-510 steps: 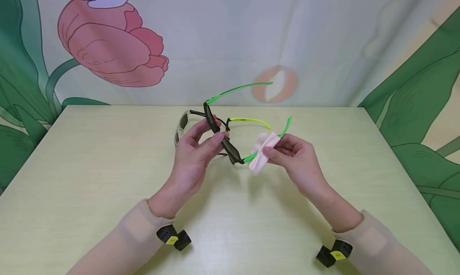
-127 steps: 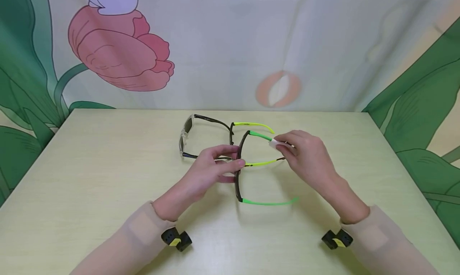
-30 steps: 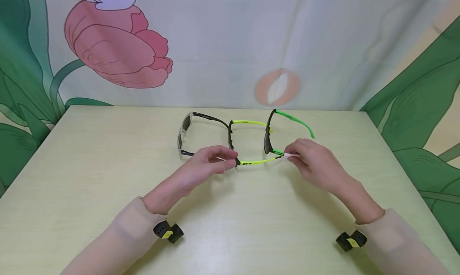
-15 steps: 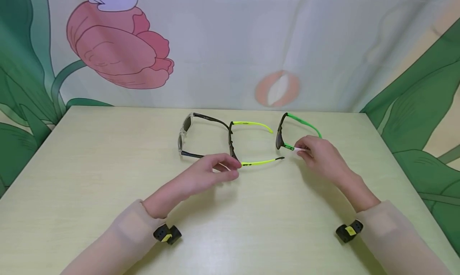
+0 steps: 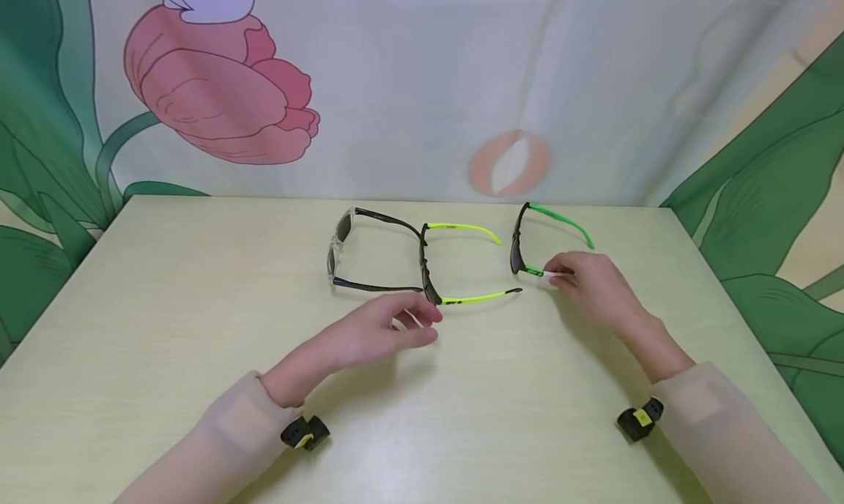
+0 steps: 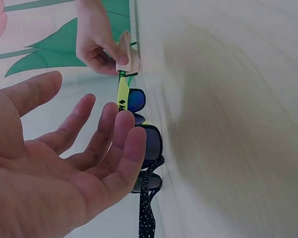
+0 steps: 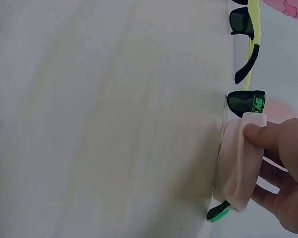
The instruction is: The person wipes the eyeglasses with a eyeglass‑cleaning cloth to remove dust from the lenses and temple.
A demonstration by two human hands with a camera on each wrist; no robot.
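Between thumb and fingers, my right hand (image 5: 596, 284) pinches a folded pale pink cloth (image 7: 246, 163) round the near arm of the sunglasses with green arms (image 5: 516, 258). Their dark lenses face left, and their far green arm sticks out to the right; in the right wrist view the arm's tip shows below the cloth. My left hand (image 5: 376, 332) holds nothing, its fingers loosely bent in the left wrist view. Just beyond its fingertips lie the sunglasses with yellow arms (image 5: 475, 298), at the arm ends of a clear-framed pair of sunglasses (image 5: 344, 227) with dark arms.
The pale wooden table (image 5: 198, 306) ends at the back against a hanging cloth backdrop (image 5: 395, 86) printed with flowers and leaves. All three pairs of sunglasses stand in a row towards the table's far side, arms pointing right.
The green-armed sunglasses, gripped earlier by my left hand too, are now only in my right hand and have moved right, off the yellow-armed pair. My left hand has drawn back slightly towards me.
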